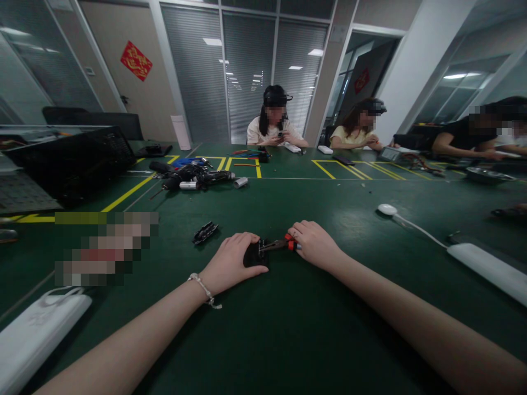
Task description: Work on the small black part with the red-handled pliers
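Observation:
My left hand [233, 258] is closed around a small black part [254, 255], thumb on the near side and fingers on the far side, holding it on the green table [313, 340]. In my right hand [313, 241] is a pair of pliers [280, 244] with red and black handles. Their jaws point left and meet the right edge of the black part; whether they grip anything there is too small to tell. Another dark, ridged piece [205, 233] lies on the table beyond my left wrist.
Beyond lie a drill [168, 181], cables and silver cylinders [241, 182]. A black case [74, 164] stands at left. White power banks or strips [489, 269] lie at both sides, one with a white puck [387, 209] on a cord. Several people sit across the table.

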Tool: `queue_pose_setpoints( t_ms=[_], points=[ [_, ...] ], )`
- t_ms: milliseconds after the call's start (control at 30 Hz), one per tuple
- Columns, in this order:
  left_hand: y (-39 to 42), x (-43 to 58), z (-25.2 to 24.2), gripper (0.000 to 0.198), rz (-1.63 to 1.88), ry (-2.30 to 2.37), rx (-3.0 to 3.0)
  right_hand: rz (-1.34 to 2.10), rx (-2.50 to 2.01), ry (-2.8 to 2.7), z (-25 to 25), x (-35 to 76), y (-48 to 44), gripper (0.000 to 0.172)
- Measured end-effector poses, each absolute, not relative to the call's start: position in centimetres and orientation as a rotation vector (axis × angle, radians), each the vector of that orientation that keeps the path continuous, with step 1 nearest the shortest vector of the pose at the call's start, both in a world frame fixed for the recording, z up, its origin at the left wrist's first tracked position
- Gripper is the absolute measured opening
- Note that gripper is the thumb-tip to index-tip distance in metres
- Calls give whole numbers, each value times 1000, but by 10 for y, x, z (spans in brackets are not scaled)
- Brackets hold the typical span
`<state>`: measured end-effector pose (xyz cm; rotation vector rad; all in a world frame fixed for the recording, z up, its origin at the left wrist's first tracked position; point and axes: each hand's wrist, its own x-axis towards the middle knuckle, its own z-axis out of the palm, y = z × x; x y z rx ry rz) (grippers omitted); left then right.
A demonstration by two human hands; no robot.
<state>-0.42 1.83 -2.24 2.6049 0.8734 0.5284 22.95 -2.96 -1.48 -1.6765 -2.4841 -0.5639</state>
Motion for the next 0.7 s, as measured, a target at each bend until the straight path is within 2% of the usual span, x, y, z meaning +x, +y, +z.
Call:
queue_pose_setpoints(
  t_ms=[700],
  points=[
    [17,-4,-22,54,548,874,2608,-483,-1626,-2402,-18,225,-27,27]
  ],
)
